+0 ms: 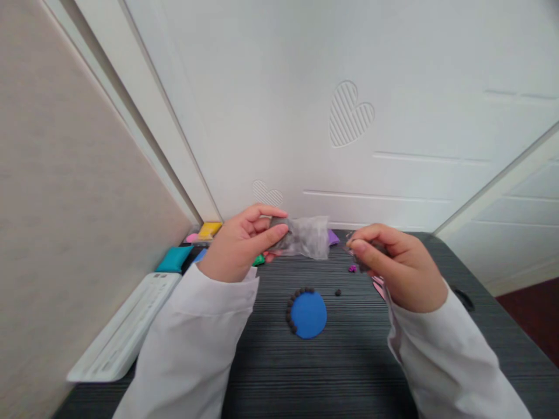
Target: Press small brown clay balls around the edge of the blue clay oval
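My left hand (pixel 242 241) is closed on a clear plastic bag (pixel 312 235). Dark grey clay-like material (pixel 279 227) shows in the bag near my thumb, and the bag's loose end points right. My right hand (pixel 395 262) pinches a dark lump (pixel 364 265) with some clear plastic at the fingertips; the fingers hide part of it. Between and below both hands lies a flat blue disc (pixel 308 314). A row of small dark balls (pixel 289 305) curves along its left and upper edge. One loose dark ball (pixel 338 292) rests right of the disc.
At the left stand a white plastic tray-like board (pixel 126 326), a teal packet (pixel 173 259) and a yellow packet (pixel 209 230). Toward the back are a purple packet (pixel 333 237) and a small magenta piece (pixel 352 268). Pink tools (pixel 379 287) lie by my right wrist. A white panelled wall (pixel 271 105) borders the dark table (pixel 271 372).
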The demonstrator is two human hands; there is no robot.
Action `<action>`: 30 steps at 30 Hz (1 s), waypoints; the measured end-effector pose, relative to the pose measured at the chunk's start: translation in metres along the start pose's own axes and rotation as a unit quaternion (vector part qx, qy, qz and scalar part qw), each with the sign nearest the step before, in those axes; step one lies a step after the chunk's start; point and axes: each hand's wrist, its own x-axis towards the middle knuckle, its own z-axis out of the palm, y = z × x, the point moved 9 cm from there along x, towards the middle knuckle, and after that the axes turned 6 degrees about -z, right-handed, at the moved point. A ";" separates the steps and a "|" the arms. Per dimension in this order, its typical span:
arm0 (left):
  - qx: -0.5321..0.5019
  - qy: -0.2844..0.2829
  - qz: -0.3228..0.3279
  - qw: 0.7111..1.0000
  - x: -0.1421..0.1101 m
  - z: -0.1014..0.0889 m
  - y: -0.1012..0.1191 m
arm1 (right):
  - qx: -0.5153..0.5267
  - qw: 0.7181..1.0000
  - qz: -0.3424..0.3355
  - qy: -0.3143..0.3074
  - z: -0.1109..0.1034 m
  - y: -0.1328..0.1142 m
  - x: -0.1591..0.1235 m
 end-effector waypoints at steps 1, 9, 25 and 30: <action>-0.017 0.021 -0.005 1.000 0.002 -0.010 -0.001 | 0.022 0.999 0.005 0.024 -0.008 0.003 0.000; -0.028 0.061 -0.014 0.998 0.007 -0.034 -0.005 | 0.194 0.975 0.104 -0.019 -0.002 0.027 0.004; -0.052 0.086 -0.025 0.995 0.007 -0.035 -0.006 | 0.267 0.944 0.168 -0.094 0.012 0.032 -0.006; -0.058 0.079 -0.022 0.995 0.008 -0.035 -0.006 | 0.239 0.953 0.161 -0.096 0.009 0.029 -0.008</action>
